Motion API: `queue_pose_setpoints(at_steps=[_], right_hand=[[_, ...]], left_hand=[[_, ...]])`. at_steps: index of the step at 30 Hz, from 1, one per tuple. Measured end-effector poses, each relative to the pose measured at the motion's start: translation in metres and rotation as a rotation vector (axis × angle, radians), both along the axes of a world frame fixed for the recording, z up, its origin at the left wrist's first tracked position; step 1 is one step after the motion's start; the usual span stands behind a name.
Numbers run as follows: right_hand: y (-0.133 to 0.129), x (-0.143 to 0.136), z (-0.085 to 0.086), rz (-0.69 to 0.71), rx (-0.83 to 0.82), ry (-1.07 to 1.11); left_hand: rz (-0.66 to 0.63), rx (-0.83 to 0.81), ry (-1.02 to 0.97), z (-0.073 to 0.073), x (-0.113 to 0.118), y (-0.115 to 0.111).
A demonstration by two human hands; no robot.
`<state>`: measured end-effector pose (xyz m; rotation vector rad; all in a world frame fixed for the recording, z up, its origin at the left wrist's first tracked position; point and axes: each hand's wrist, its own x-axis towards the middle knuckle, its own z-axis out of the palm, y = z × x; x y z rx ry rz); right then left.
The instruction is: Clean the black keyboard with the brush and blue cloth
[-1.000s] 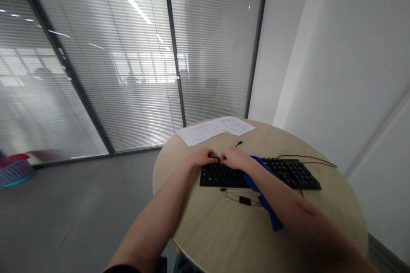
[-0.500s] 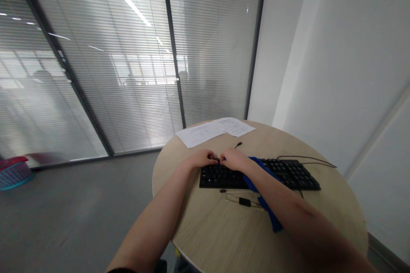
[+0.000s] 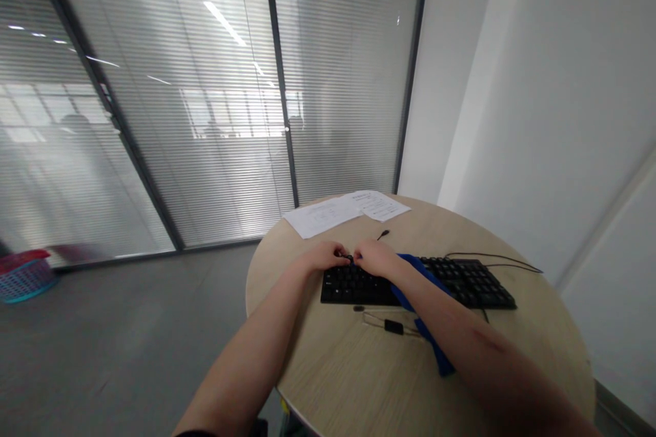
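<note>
A black keyboard (image 3: 359,293) lies on the round wooden table, its left end under my hands. My left hand (image 3: 326,256) is at its back left edge, thumb and fingers pinched together. My right hand (image 3: 376,258) comes in close beside it, its fingertips also pinched. Something small and dark shows between the two sets of fingertips; its kind is too small to tell. A blue strip of cloth (image 3: 441,358) runs beneath my right forearm, across the keyboard and onto the table. In front of the keyboard lies a thin wire loop with a black block (image 3: 393,327) on it.
White printed sheets (image 3: 325,217) lie at the table's far edge. A cable end with a dark plug (image 3: 383,234) sticks out behind my right hand. A black cable (image 3: 512,258) curves behind the keyboard's right end. On the floor at left stands a blue and red basket (image 3: 28,280).
Both hands stay pinched at the same spot on the keyboard, with hardly any movement. The whole view has shifted slightly.
</note>
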<state>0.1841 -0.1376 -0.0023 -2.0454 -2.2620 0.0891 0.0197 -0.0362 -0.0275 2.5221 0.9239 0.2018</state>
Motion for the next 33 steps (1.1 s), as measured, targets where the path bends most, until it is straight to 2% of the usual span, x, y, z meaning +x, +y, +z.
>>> queue_pose_setpoints(at_steps=[6, 11, 14, 22, 26, 33], right_hand=[[0.000, 0.003, 0.002, 0.064, -0.050, 0.028], [0.000, 0.001, 0.000, 0.005, 0.005, -0.004], [0.001, 0.003, 0.000, 0.033, -0.023, -0.005], [0.008, 0.029, 0.004, 0.048, -0.011, 0.115], [0.006, 0.038, 0.009, 0.034, -0.082, 0.139], [0.000, 0.025, 0.008, 0.037, -0.077, 0.013]], left_hand=[[-0.005, -0.012, 0.008, 0.005, -0.001, -0.003], [0.003, -0.002, 0.010, 0.003, 0.000, -0.003], [0.005, 0.001, 0.013, 0.002, 0.001, -0.001], [-0.023, 0.008, 0.037, 0.005, 0.001, -0.001], [-0.024, 0.056, 0.039, 0.005, 0.004, -0.005], [-0.024, 0.135, 0.005, 0.002, 0.014, -0.015]])
